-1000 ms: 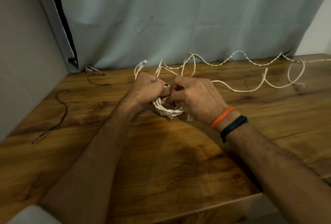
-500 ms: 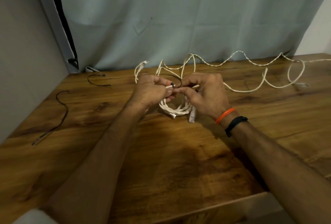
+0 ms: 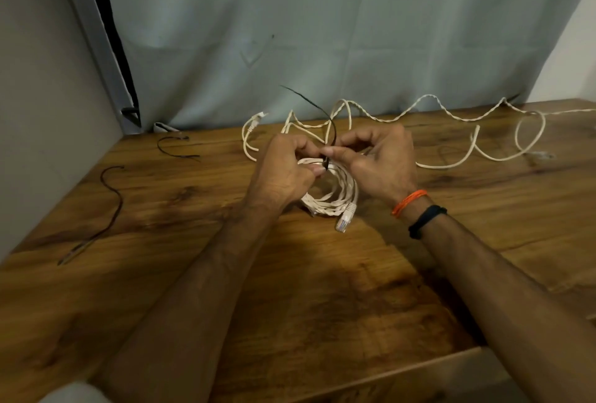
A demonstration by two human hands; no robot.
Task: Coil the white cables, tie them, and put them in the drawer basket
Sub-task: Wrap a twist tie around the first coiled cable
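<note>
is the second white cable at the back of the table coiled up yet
No, the second white cable lies in loose waves along the back of the table, while only the coiled cable between the hands is wound up.

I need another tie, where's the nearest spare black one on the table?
A spare black tie lies at the table's back left, left of the loose white cable.

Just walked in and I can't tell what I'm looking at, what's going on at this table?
A person is bundling a coiled white cable on the wooden table. Both hands hold the coil at its top: the left hand grips the loops while the right hand pinches a black tie wrapped round them, its free tail sticking up. A second white cable lies uncoiled behind, and two more black ties lie at the left. No drawer basket is in view.
</note>
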